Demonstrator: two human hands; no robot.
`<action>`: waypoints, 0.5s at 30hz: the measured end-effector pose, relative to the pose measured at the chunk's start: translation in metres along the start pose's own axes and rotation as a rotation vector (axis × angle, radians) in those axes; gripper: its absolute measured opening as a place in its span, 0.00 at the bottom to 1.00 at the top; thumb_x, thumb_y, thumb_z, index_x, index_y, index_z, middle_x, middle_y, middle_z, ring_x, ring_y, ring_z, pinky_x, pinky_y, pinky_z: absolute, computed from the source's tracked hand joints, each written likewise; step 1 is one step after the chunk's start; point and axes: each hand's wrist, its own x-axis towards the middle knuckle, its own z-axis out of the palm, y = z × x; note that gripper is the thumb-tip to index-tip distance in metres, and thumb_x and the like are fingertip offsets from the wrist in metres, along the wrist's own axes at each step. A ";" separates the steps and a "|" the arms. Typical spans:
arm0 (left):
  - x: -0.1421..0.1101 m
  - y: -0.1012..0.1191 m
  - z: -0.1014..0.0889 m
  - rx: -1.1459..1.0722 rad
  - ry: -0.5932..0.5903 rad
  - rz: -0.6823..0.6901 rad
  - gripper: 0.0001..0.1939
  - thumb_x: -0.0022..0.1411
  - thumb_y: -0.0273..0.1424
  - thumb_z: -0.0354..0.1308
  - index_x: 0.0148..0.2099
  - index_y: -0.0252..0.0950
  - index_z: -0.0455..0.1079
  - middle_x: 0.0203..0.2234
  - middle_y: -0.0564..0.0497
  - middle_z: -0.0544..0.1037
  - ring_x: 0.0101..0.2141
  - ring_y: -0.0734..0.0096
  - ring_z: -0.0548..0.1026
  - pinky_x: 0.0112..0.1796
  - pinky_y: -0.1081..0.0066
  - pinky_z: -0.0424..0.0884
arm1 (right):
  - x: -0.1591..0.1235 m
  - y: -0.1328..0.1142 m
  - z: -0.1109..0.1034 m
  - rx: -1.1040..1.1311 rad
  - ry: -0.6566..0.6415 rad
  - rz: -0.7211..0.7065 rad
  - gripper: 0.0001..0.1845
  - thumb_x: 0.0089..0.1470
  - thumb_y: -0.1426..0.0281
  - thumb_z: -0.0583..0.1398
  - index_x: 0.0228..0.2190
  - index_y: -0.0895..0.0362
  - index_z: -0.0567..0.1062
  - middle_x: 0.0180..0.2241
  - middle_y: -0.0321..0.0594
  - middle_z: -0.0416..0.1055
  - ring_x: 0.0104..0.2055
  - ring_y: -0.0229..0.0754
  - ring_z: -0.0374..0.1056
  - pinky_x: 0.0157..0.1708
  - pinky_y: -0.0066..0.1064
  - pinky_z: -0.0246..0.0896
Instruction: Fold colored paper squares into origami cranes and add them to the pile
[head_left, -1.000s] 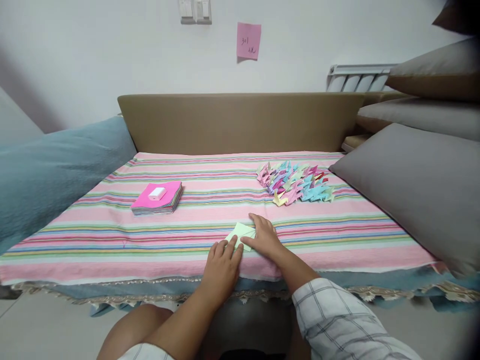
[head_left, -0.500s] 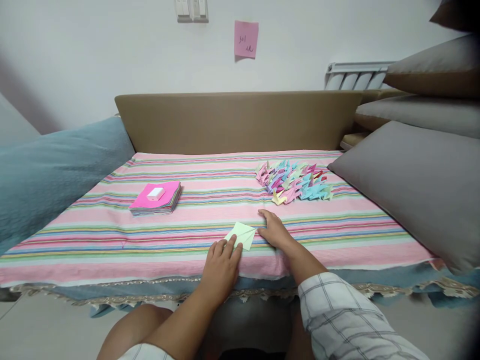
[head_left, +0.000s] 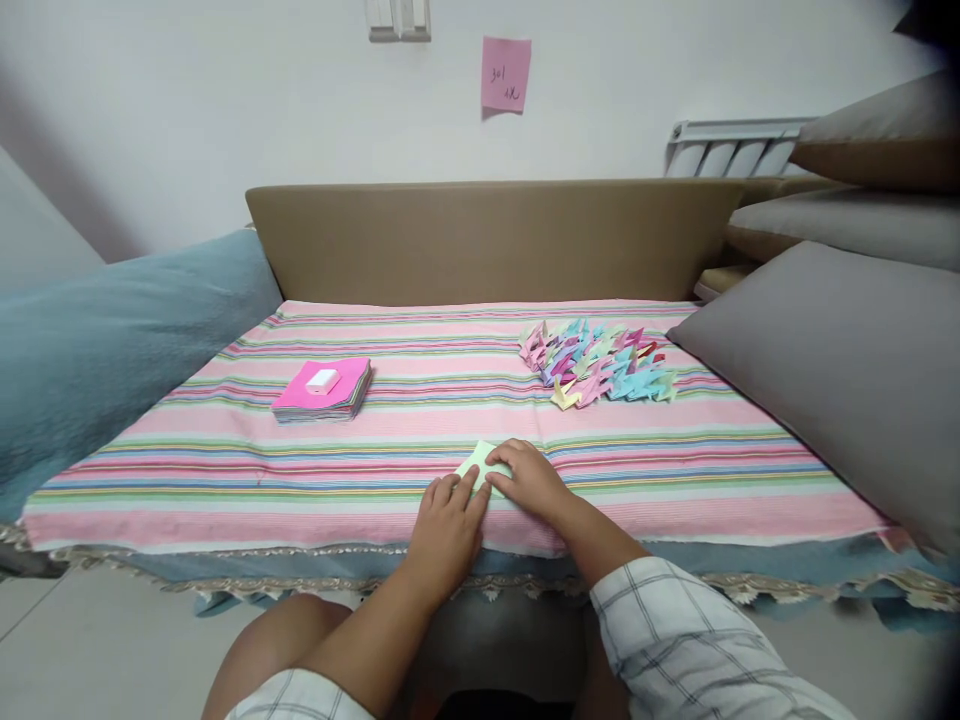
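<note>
A small folded piece of pale green paper (head_left: 471, 462) lies on the striped cloth in front of me, partly covered by my fingers. My left hand (head_left: 448, 520) lies flat on its near left part, fingers stretched out and slightly spread. From the right, my right hand (head_left: 529, 480) reaches over the paper, thumb and index finger curled close together on it near the left fingertips. Beyond that hand sits a group of folded paper cranes (head_left: 600, 365) in pink, blue, purple, green and yellow.
To the left, a stack of square coloured paper (head_left: 345, 380) carries a small white block (head_left: 322, 381) on top. The striped cloth (head_left: 420, 430) covers the seat. Grey cushions (head_left: 840, 360) stand at the right, a blue cushion (head_left: 150, 340) at the left, a brown backrest (head_left: 487, 240) behind.
My right hand has moved left from beside the paper onto it, thumb and index finger coming together. The left hand stays on the paper. The view has shifted slightly.
</note>
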 end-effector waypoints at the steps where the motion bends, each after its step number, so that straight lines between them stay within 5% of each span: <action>1: 0.000 0.000 0.000 -0.003 -0.002 -0.001 0.31 0.51 0.26 0.56 0.59 0.40 0.59 0.58 0.46 0.62 0.50 0.55 0.62 0.51 0.55 0.59 | 0.001 0.001 0.001 0.007 -0.009 0.018 0.10 0.47 0.72 0.62 0.36 0.55 0.74 0.38 0.40 0.70 0.43 0.43 0.63 0.44 0.35 0.57; 15: -0.001 -0.002 0.000 -0.074 -0.007 -0.024 0.30 0.50 0.27 0.59 0.57 0.42 0.61 0.58 0.46 0.60 0.51 0.55 0.62 0.51 0.54 0.60 | 0.007 0.018 -0.005 0.103 -0.061 0.113 0.11 0.45 0.78 0.60 0.33 0.54 0.76 0.36 0.39 0.68 0.41 0.42 0.64 0.44 0.34 0.57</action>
